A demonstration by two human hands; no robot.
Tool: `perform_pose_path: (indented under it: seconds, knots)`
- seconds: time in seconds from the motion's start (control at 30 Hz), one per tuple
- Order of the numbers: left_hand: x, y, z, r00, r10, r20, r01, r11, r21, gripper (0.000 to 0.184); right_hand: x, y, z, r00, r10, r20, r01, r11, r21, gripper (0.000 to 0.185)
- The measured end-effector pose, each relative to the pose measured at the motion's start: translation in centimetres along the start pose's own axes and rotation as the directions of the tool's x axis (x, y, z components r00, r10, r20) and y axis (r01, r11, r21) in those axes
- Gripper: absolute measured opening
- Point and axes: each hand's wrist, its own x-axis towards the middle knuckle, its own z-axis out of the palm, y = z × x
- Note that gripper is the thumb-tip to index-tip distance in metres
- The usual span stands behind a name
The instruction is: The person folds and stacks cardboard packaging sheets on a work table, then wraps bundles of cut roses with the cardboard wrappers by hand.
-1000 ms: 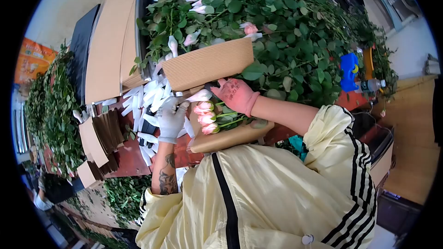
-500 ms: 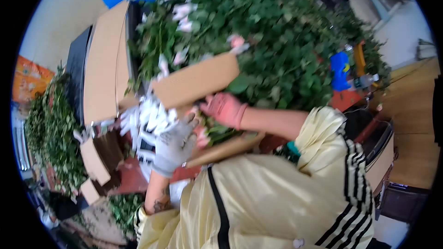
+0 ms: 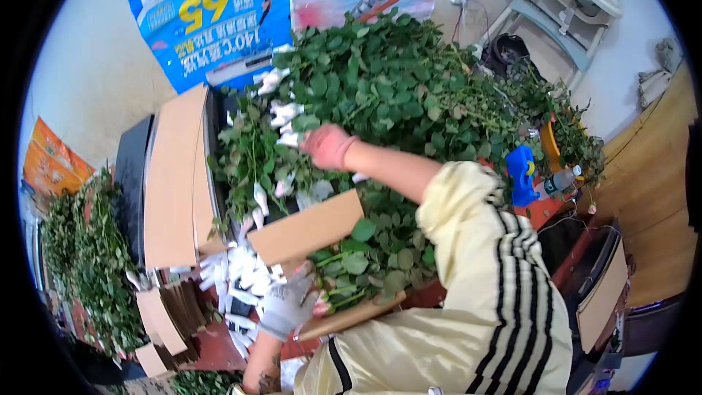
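Observation:
My left hand (image 3: 287, 306), in a white glove, rests at the left end of an open cardboard wrap (image 3: 355, 316). Its fingers are stretched apart and touch the cardboard beside pink rose heads (image 3: 322, 306). Leafy stems run right from these heads. A brown cardboard piece (image 3: 307, 228) lies just above this hand. Farther off, my right hand (image 3: 329, 146), in a pink glove, is at the pile of roses (image 3: 395, 95). Its fingers are bent together at a rose bud in a white sleeve (image 3: 290, 139); the fingertips are partly hidden.
White sleeves (image 3: 238, 274) are heaped left of my left hand. Folded cardboard pieces (image 3: 172, 318) and a tall cardboard sheet (image 3: 175, 183) stand at left. A blue tape dispenser (image 3: 521, 175) and a plastic bottle (image 3: 559, 181) are on the red table (image 3: 541, 212) at right.
My right hand has moved up and away from the cardboard piece to the sleeved buds. My left hand stays by the wrapped roses. The camera view has tilted up.

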Motion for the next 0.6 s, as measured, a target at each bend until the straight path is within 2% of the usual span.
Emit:
perform_pose_path:
  seconds: [0.03, 0.1, 0.13, 0.2, 0.23, 0.33, 0.37, 0.43, 0.5, 0.53, 0.57, 0.6]
  knots:
    - [0.1, -0.1, -0.1, 1.000, -0.026, 0.016, 0.026, 1.000, -0.013, 0.040, 1.6, 0.3, 4.0, 0.996, -0.049, 0.068, 0.059, 0.986, -0.155, 0.019]
    - [0.2, 0.2, -0.3, 0.999, -0.034, 0.019, 0.034, 0.999, 0.014, 0.041, 3.5, 0.9, 9.6, 0.979, -0.191, 0.070, 0.200, 0.967, -0.159, 0.016]
    - [0.2, 0.4, -0.4, 0.998, -0.054, 0.034, 0.054, 0.998, 0.021, 0.042, 6.0, 1.0, 14.8, 0.970, -0.239, 0.048, 0.244, 0.937, -0.249, 0.015]
    - [0.2, 0.5, -0.4, 0.998, -0.066, 0.021, 0.066, 0.997, -0.026, 0.042, 4.7, -0.6, 9.9, 0.975, -0.219, 0.041, 0.223, 0.954, -0.200, 0.021]
    - [0.2, 0.5, -0.2, 0.997, -0.080, 0.013, 0.081, 0.994, -0.078, 0.042, 4.9, -1.1, 9.5, 0.972, -0.233, -0.016, 0.222, 0.943, -0.247, 0.021]
    - [0.1, 0.4, 0.1, 0.997, -0.074, -0.003, 0.074, 0.996, -0.058, 0.043, 5.0, -1.7, 10.4, 0.968, -0.249, -0.004, 0.232, 0.908, -0.350, 0.019]
    - [0.2, 0.6, 0.0, 0.997, -0.079, -0.002, 0.079, 0.995, -0.054, 0.043, 6.1, -1.3, 13.6, 0.941, -0.340, -0.009, 0.287, 0.809, -0.513, 0.018]
    - [0.4, 0.9, -0.4, 0.994, -0.109, 0.025, 0.109, 0.994, -0.012, 0.043, 7.0, -1.4, 14.2, 0.909, -0.417, -0.015, 0.300, 0.679, -0.670, 0.021]
    - [0.1, 0.2, 0.2, 0.994, -0.080, 0.078, 0.074, 0.994, 0.084, 0.044, 5.9, -2.0, 11.0, 0.982, -0.188, -0.024, 0.167, 0.918, -0.360, 0.023]
    - [0.1, 0.1, 0.2, 0.991, -0.084, 0.104, 0.075, 0.993, 0.091, 0.045, 4.9, -1.8, 9.4, 0.957, -0.273, -0.100, 0.198, 0.864, -0.462, 0.018]
    - [0.2, 0.4, -0.1, 0.992, -0.080, 0.101, 0.070, 0.993, 0.099, 0.045, 6.0, -1.5, 11.3, 0.957, -0.268, -0.107, 0.190, 0.864, -0.465, 0.018]
    - [0.3, 0.7, -0.4, 0.992, -0.095, 0.083, 0.089, 0.993, 0.077, 0.044, 7.8, -0.9, 15.9, 0.920, -0.335, -0.204, -0.007, 0.507, -0.862, 0.017]
